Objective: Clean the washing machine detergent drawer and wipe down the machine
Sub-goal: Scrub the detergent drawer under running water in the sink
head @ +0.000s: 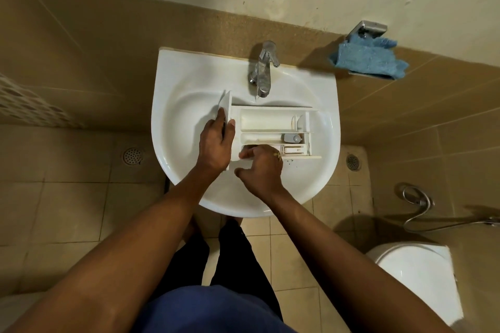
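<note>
A white detergent drawer (270, 123) lies flat in the white wash basin (176, 159), its front panel to the left and its three compartments facing up. My left hand (216, 143) grips the front panel end of the drawer. My right hand (261, 167), with a ring on one finger, has its fingers inside the nearest compartment at the drawer's left part; its fingertips are hidden there. A small grey cap (292, 138) sits in the middle compartment. A thin stream of water runs from the chrome tap (262, 70) just behind the drawer.
A blue cloth (369, 58) lies on a wall-mounted holder to the right of the basin. A white toilet (416, 276) stands at the lower right with a chrome spray hose (419, 203) above it. Floor drains (132, 156) sit on both sides of the basin.
</note>
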The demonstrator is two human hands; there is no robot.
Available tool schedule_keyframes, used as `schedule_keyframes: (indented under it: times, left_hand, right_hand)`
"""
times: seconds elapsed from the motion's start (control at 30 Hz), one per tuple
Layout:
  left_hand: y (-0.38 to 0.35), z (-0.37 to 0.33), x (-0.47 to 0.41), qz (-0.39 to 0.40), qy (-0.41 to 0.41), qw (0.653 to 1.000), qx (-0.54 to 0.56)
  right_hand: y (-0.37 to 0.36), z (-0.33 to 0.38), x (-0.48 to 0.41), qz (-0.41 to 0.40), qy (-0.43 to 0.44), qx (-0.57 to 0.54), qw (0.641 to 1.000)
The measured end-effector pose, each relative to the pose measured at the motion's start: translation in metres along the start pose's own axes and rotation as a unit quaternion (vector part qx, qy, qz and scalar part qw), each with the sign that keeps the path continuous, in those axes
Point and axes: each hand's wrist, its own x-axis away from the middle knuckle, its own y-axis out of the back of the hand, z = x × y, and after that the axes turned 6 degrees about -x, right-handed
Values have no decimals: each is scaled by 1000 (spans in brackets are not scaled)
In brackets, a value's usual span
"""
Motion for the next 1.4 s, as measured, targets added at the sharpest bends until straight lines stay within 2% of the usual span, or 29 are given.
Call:
schedule_keyframes:
  times: [0.07, 0.13, 0.3, 0.37, 0.43, 0.53, 0.6, 0.7, 0.77, 0.93, 1.07, 1.23, 1.4]
  left_hand:
    - [-1, -1, 0, -4, 1, 1000, -1]
    - [-4, -1, 1, -6, 6, 1000, -1]
    - [-6, 1, 0, -7, 2, 1000, 3]
    - [-7, -1, 0, -3, 6, 1000, 9]
    - [-10, -3, 1, -3, 8, 1000, 7]
    - [-13, -4, 2, -6, 7, 1000, -10]
    - [-11, -3, 2, -8, 6, 1000, -10]
    - [-8, -1, 1, -11, -5, 1000, -9]
    - [-7, -1, 1, -10, -8, 1000, -12]
    - [-5, -2, 1, -10, -10, 1000, -9]
    - [-3, -3, 0, -6, -9, 1000, -1]
    - [-1, 1, 0, 0, -10, 1000, -2]
    - [-4, 3, -2, -2, -7, 1000, 6]
  right_hand:
    - [-1, 4, 0, 3, -64, -58, 996]
    - [-2, 5, 4, 7, -79, -72, 994]
    - [8, -1, 14, 17, 29, 88, 996]
    - [17, -3, 8, 31, 102, 221, 969]
    - [26, -5, -4, 49, 175, 334, 925]
    - [46, -16, -23, 73, 233, 424, 872]
    - [57, -27, -30, 85, 242, 396, 882]
    - [51, -28, -28, 79, 234, 233, 940]
    - [39, -23, -23, 74, 229, 148, 959]
    - [19, -17, -5, 54, 211, 61, 974]
    - [5, -14, 8, -24, 139, -3, 990]
    - [-1, -4, 14, -55, 69, -34, 996]
    - [12, 3, 4, 8, 130, 111, 985]
